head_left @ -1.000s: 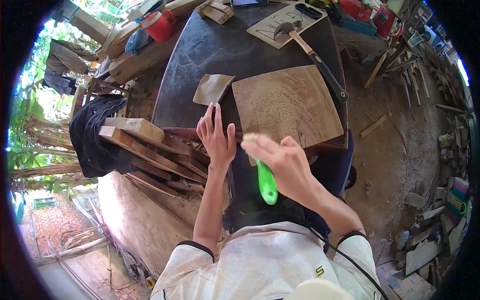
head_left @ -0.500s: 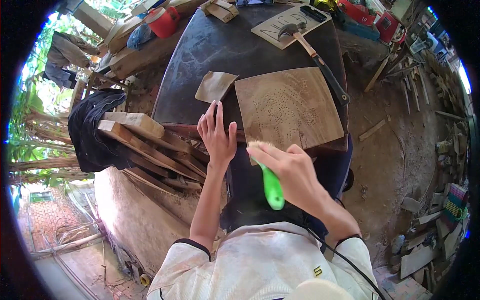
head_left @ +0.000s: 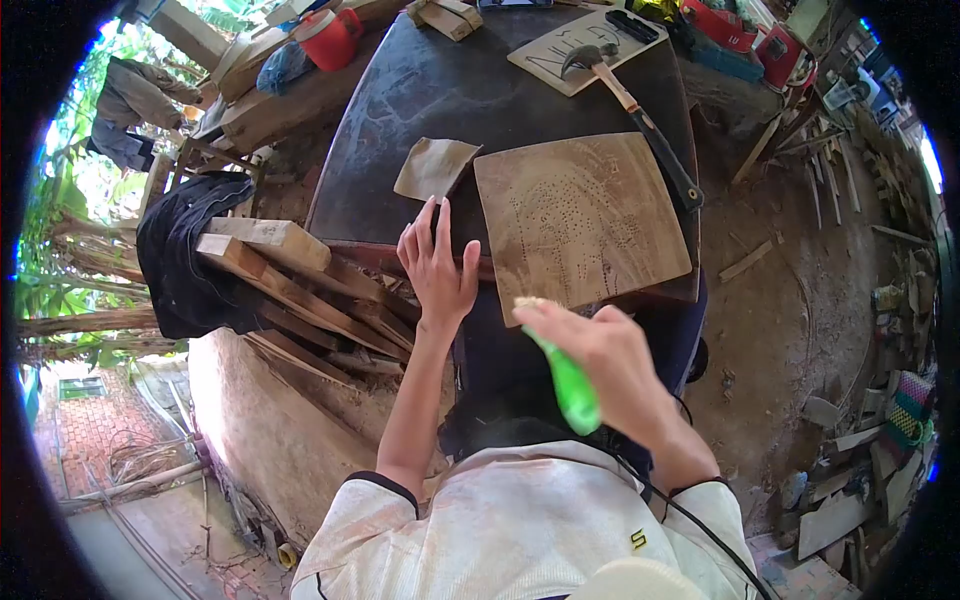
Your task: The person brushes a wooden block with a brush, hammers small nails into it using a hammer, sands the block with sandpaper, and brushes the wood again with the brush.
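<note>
My right hand [head_left: 592, 355] is closed round a green-handled brush [head_left: 570, 388], its pale bristle end by the near left corner of a brown wooden board [head_left: 585, 215]. Many small dots or holes mark the board's face. My left hand [head_left: 438, 265] rests at the table's front edge with fingers spread and holds nothing. Just beyond its fingertips lies a curled tan piece of sandpaper or cloth [head_left: 435, 169]. Both this piece and the board lie on the dark table [head_left: 400, 100].
A hammer [head_left: 640, 115] lies across a lettered board [head_left: 553, 52] at the back right. Wooden beams [head_left: 290, 290] and dark cloth [head_left: 185, 255] are left of the table. A red jug [head_left: 328, 40] stands behind left, and wood scraps [head_left: 835, 520] lie at right.
My right hand and the brush have shifted right and nearer to my body. My left hand stays at the table edge, and the view has shifted slightly.
</note>
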A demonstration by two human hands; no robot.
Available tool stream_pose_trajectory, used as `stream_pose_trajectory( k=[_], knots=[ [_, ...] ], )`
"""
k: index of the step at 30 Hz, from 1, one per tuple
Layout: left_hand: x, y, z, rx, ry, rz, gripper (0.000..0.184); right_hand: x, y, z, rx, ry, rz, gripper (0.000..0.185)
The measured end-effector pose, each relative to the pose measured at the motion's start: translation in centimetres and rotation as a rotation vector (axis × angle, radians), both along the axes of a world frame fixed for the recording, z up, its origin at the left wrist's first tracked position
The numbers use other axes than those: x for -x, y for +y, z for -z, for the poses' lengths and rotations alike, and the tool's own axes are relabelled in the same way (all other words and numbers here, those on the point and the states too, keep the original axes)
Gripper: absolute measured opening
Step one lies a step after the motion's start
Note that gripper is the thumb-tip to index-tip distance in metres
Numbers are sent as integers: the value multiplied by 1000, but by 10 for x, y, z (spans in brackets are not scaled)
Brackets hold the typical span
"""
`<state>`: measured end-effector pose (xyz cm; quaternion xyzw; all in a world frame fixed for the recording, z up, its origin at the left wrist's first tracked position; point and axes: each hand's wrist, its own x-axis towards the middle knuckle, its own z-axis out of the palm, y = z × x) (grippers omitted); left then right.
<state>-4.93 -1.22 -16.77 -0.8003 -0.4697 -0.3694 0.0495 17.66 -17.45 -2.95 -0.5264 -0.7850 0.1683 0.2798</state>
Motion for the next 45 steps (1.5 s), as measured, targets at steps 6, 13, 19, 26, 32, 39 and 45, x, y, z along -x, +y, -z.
stream_pose_trajectory(
  k=[6, 13, 19, 26, 32, 39, 45],
  knots=[
    [0, -3, -1, 15, -4, -9, 66, -55, 13, 1, -26, -86, 637, 36],
    [1, -1, 2, 38, -16, 4, 67, -10, 0, 4, 58, 11, 176, 54],
    [0, -2, 2, -4, -15, -11, 66, -69, 11, 8, -48, -100, 654, 34],
    [-1, -1, 2, 4, -4, -23, 65, -20, 5, -11, 126, 34, 101, 43],
    [-1, 0, 3, -7, -12, -23, 67, -70, 56, 1, 49, -49, 539, 29],
    [-1, -1, 2, 24, -16, -25, 74, 3, 82, -9, 107, -44, -188, 36],
    [-3, -2, 0, 15, -18, -32, 70, -15, 222, 18, -148, -175, -44, 33]
  ],
)
